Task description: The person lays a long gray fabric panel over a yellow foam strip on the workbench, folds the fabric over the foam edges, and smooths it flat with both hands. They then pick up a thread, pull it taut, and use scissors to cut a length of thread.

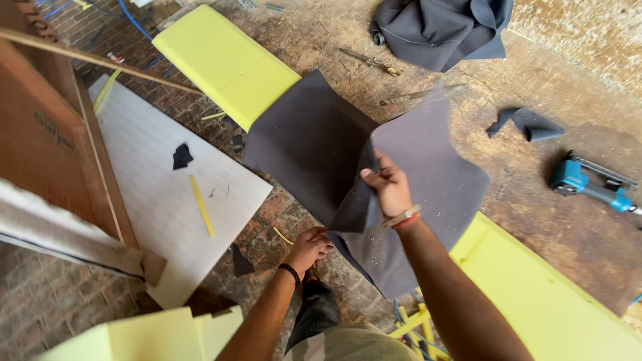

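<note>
A person is holding a large dark grey fabric sheet (pixel 314 144) above a brick floor (pixel 47 301). The right hand (pixel 388 187) is pinching a fold near the sheet's middle, its grip pressed together on the cloth. The left hand (pixel 309 247) is curling around the sheet's lower edge. A yellow foam slab (pixel 224 60) is lying just beyond the sheet, scissors (pixel 371 62) beyond it too, and a blue power tool (pixel 588 184) well to the sheet's right.

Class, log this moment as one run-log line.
right hand: pinches grey fabric sheet | left hand: grips its lower edge | nearby: yellow foam pad
</note>
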{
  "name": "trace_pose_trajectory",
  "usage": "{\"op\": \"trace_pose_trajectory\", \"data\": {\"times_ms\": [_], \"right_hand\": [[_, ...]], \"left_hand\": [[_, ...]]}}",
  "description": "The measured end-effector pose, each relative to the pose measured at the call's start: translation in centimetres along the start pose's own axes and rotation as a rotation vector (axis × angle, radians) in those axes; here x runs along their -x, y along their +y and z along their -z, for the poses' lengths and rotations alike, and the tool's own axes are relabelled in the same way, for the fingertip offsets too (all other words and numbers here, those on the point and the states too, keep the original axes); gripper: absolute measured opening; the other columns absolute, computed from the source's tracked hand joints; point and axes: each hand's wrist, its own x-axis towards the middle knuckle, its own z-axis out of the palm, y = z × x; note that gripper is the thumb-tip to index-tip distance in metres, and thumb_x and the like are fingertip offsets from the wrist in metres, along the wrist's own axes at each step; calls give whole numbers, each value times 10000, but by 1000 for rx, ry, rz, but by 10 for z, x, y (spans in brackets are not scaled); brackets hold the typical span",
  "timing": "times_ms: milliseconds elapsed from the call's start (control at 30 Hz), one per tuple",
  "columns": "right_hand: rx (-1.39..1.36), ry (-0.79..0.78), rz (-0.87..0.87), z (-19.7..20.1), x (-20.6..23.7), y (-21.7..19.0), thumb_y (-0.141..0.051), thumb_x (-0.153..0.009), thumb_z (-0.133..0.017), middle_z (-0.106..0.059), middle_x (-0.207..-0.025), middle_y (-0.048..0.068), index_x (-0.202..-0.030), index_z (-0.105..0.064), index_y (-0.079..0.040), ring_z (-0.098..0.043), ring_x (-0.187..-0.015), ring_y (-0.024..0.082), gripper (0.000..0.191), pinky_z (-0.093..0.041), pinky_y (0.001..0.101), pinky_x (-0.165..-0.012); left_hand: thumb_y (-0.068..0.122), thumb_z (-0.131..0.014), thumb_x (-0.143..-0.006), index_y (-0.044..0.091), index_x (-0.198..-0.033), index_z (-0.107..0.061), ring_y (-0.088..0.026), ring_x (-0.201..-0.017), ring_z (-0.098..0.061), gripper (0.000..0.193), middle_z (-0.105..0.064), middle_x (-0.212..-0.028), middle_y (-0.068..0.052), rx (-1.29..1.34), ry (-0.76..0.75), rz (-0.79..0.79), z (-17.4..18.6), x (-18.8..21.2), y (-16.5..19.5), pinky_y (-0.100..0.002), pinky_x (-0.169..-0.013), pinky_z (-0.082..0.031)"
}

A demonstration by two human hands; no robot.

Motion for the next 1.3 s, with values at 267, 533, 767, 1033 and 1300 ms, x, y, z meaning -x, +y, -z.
{"op": "trace_pose_trajectory", "data": {"times_ms": [267, 533, 767, 1033, 1300], "right_hand": [[562, 290, -640, 9, -7, 97, -330, -991, -598, -759, -1186, 97, -1373, -626, -102, -743, -1040, 205, 445, -574, 336, -914], [1224, 1093, -491, 115, 195, 114, -337, -786, -872, -608, -1271, 306, -1317, -626, 60, -621, -1112, 433, 707, -501, 475, -941], [941, 1032, -954, 129, 228, 119, -460, -825, -834, -739, -1091, 282, -1231, -658, 78, -709, -1005, 377, 697, -539, 456, -954], [491, 1024, -544, 94, 149, 64, -168, -826, -751, -741, -1040, 244, -1332, -461, -17, -708, -841, 322, 603, -569, 444, -693], [599, 290, -397, -30, -21, 24, -188, -864, -759, -738, -1017, 185, -1326, -501, -103, -712, -858, 252, 536, -599, 385, -721]], "left_hand": [[191, -593, -988, 105, -1214, -712, -174, -922, -733, 270, -783, -1085, -61, -71, 79, 127, 102, -49, 16, -341, -792, -566], [237, -662, -952, 120, -1180, -724, -189, -1009, -745, 264, -784, -1127, -54, -503, -54, -234, 66, -96, 50, -348, -883, -606], [285, -759, -899, 202, -1416, -542, -331, -1410, -395, 568, -435, -1516, -106, -1145, -236, -458, -2, -97, 79, -482, -1148, -387], [284, -775, -862, 362, -1560, -375, -376, -1489, -232, 808, -184, -1637, -128, -1498, -256, -395, -18, -80, 91, -532, -1152, -360], [333, -740, -917, 263, -1488, -458, -373, -1540, -205, 641, -189, -1674, -161, -1545, -308, -309, -8, -90, 96, -475, -1227, -301]]}}
